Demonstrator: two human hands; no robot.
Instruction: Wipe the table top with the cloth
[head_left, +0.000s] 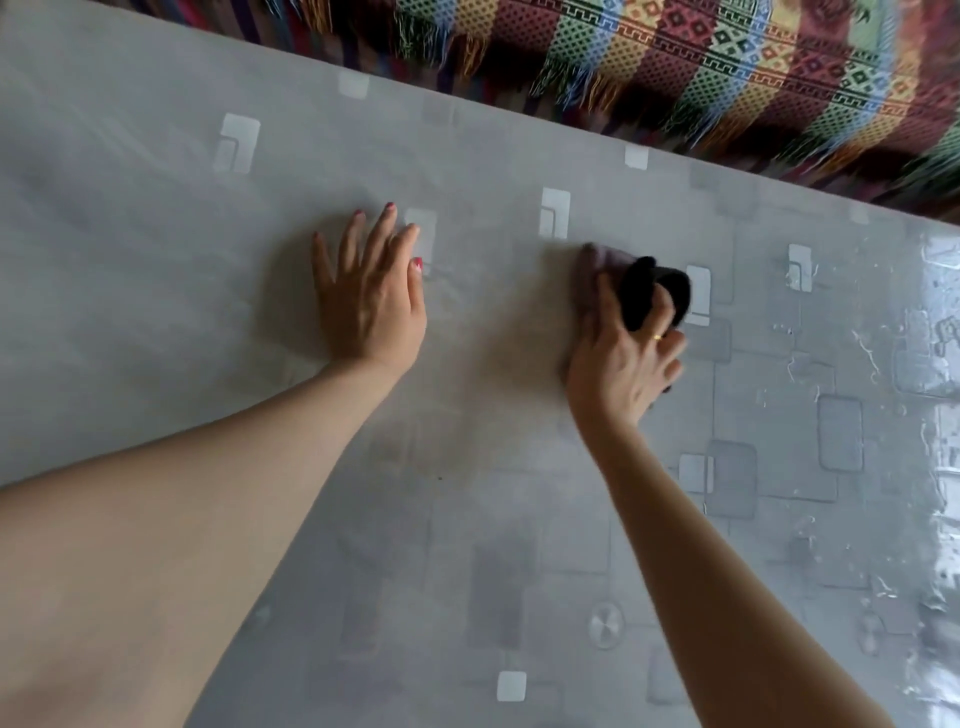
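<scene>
Right hand (621, 358) grips the cloth (657, 296) (dark, bunched) beneath its fingers.

Right hand (621, 358) gripping bunched cloth (655, 296), pressed on grey desk (467, 519). Left hand (370, 293) flat, fingers spread, left of cloth and apart from it. Patterned blanket (727, 78) beyond desk's far edge.

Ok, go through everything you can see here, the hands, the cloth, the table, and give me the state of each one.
left hand: flat on the table, fingers straight and spread.
right hand: fingers curled round the cloth, pressing it on the table.
cloth: bunched up, dark with a paler part, blurred.
table: grey patterned cover, shiny at the right edge.
woven blanket: multicoloured, fringed, beyond the table's far edge.
</scene>
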